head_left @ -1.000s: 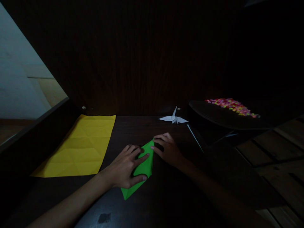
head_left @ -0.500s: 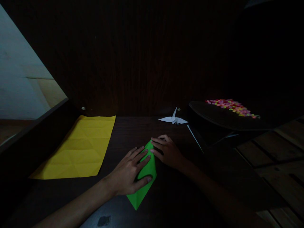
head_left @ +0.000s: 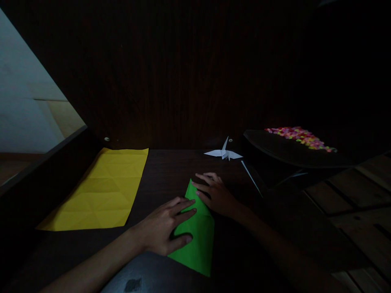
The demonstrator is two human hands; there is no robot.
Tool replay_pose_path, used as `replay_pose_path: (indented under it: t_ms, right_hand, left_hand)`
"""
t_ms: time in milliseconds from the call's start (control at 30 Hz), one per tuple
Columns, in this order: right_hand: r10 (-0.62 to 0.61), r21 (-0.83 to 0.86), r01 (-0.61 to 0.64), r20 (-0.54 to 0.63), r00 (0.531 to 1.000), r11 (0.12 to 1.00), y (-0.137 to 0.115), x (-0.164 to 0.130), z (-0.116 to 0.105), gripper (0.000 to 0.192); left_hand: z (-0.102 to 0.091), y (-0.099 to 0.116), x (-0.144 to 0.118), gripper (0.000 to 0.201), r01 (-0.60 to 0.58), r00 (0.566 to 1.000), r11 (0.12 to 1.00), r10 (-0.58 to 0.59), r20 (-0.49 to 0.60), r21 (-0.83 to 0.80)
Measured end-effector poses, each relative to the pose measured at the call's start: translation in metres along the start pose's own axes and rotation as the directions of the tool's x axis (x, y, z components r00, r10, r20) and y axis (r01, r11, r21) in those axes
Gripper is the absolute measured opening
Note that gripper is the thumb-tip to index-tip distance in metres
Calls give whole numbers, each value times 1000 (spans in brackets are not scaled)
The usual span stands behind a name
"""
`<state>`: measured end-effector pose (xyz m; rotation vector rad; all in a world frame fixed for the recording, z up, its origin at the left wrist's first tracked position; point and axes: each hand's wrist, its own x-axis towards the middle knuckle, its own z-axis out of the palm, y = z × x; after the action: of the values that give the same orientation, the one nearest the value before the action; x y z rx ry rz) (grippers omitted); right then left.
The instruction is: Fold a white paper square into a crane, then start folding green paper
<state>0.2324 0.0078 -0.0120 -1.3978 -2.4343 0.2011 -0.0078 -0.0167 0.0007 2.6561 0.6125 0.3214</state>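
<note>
A folded green paper (head_left: 198, 240) lies on the dark table (head_left: 171, 171), its narrow tip pointing away from me and its wide end near me. My left hand (head_left: 166, 226) rests flat on the paper's left side, fingers spread and pressing it down. My right hand (head_left: 214, 193) presses the upper right part near the tip with its fingertips. Neither hand grips anything.
A creased yellow sheet (head_left: 100, 193) lies flat to the left. A white paper crane (head_left: 223, 153) stands at the back of the table. A dark tray (head_left: 275, 150) with several small colourful pieces (head_left: 301, 137) sits at the right. A thin white strip (head_left: 251, 177) lies beside it.
The green paper has turned clockwise and looks wider at its near end. My left hand has shifted with it, and my right hand has stayed near the tip.
</note>
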Motion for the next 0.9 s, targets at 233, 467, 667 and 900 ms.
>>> replay_pose_path:
  t_ms: [233, 467, 667, 900]
  right_hand:
    - [-41, 27, 41, 15, 999, 999, 3, 0, 2, 40]
    - [-52, 6, 51, 39, 998, 999, -1, 1, 1, 44]
    - [-18, -24, 18, 37, 999, 1000, -3, 4, 3, 40]
    - [6, -71, -5, 24, 1000, 997, -5, 6, 5, 41]
  left_hand:
    - [2, 0, 1, 65, -13, 998, 999, 11, -55, -35]
    - [3, -5, 1, 87, 34, 999, 995, -31, -31, 95]
    - [4, -5, 2, 87, 25, 997, 996, -20, -71, 80]
    - [3, -4, 2, 86, 22, 997, 997, -17, -69, 77]
